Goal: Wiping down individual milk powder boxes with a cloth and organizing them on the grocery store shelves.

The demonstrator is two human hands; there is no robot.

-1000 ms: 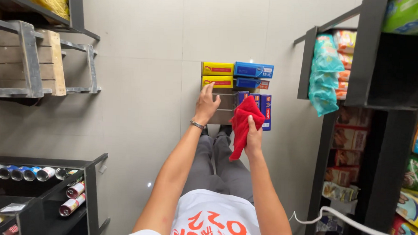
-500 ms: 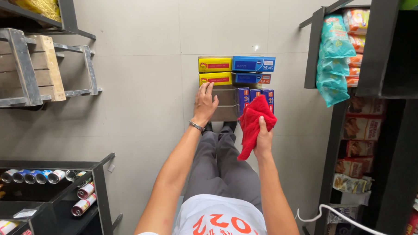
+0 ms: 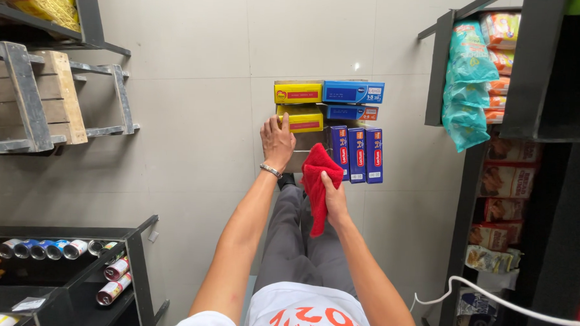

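Head view: right hand (image 3: 334,198) around red cloth (image 3: 316,180).

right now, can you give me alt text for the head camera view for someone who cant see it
Seen from above, a person's left hand rests on a yellow box in a carton of yellow and blue boxes on a tiled floor, while the right hand holds a red cloth. Dark shop shelves with packaged goods and cans stand on both sides.
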